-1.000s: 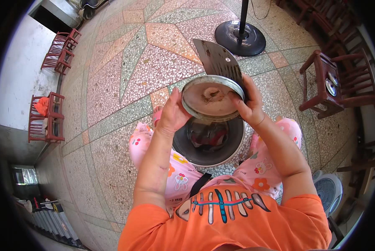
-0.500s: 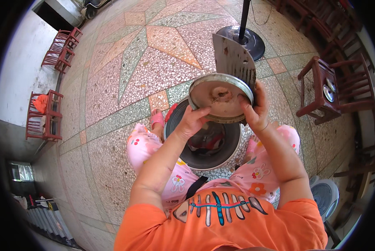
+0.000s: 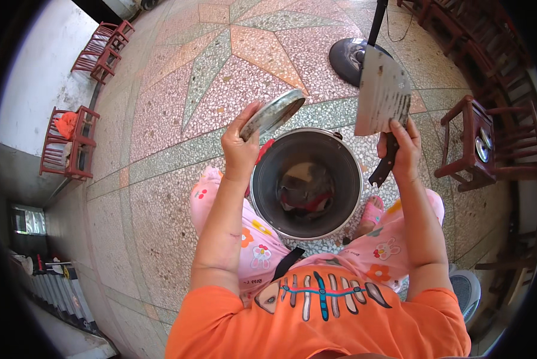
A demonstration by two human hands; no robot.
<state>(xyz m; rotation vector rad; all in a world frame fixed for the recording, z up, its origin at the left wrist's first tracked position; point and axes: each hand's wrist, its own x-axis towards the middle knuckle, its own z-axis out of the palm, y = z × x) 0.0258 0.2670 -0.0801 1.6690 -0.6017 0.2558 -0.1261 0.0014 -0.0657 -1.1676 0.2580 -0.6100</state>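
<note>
Holding a round metal disc tilted on edge above center of the frame, with the left hand closed around its lower-left rim. Gripping a broad cleaver at upper right of center, with the right hand wrapped tight around its dark handle and the blade upward, well apart from the disc. Seated over a dark round pot at center, between legs in pink printed trousers, with dark and reddish contents at its bottom too murky to identify. Surrounded by patterned stone floor, with a red wooden chair at left, a black stand base partly behind the blade, and shiny round metal pieces on another chair at right.
</note>
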